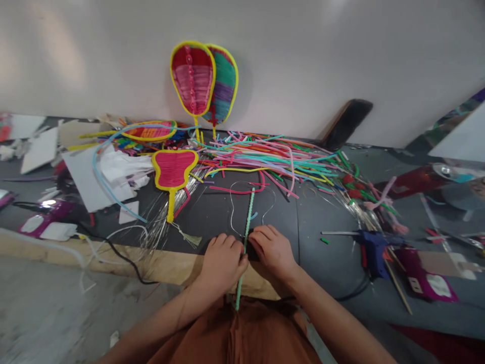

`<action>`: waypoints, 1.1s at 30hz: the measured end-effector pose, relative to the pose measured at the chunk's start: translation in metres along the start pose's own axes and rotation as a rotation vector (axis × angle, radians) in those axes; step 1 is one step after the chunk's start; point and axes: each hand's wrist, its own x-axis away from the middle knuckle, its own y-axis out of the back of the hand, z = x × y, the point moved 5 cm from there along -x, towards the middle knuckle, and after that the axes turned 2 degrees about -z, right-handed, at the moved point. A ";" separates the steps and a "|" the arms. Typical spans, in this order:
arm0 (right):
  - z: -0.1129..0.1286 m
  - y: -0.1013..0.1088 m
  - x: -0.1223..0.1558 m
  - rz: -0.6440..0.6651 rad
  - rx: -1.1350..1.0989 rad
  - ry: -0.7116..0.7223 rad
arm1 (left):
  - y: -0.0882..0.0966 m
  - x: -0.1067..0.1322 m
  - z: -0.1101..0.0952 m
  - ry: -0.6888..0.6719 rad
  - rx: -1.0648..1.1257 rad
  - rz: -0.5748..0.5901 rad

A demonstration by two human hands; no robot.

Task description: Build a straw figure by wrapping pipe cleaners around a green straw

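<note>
— Left hand [223,260] first. Condition?

— Fingers curled, thumb and forefinger closed on a mint-green fuzzy strip [249,217], a little below its middle.

— And the right hand [275,253]?

— Fingers bent, tips brought in beside the strip and the lower part of a thin wire outline [231,210]. The fingers hide the contact; I cannot tell what it grips, if anything.

— Position of the strip?

— Between the two hands, running away from the person. Its far end lies within the wire outline, over the dark grey table [314,222]; its near end passes the table's tan front edge [182,265] and reaches the brown clothing [227,336].

— Items beyond the hands?

— A loose heap of coloured strips [261,154] along the wall. Left of the wire outline, a pink fan-shaped piece with a yellow border [172,169], a pale tassel [191,237] near the foot of its handle. Two larger yellow-rimmed pieces, one pink and red [192,81], one green and purple [226,88], stand upright before the wall, overlapping.

— Right side?

— A blue glue gun [375,253], well apart from the right hand, nozzle towards it. A red can [420,184] lies farther back, blurred.
</note>
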 end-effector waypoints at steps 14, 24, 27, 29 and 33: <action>-0.004 0.005 0.004 -0.062 -0.284 -0.079 | -0.017 -0.007 0.017 0.505 1.493 0.340; 0.015 0.049 -0.012 -0.237 -0.157 0.111 | 0.009 -0.008 0.002 0.421 1.772 0.214; 0.018 0.062 -0.024 -0.283 -0.081 0.162 | 0.020 -0.017 0.000 0.405 1.782 0.079; 0.021 0.069 -0.032 -0.314 -0.045 0.187 | 0.027 -0.023 0.002 0.406 1.787 -0.017; 0.026 0.075 -0.046 -0.364 0.008 0.237 | 0.038 -0.036 0.008 0.379 1.748 -0.147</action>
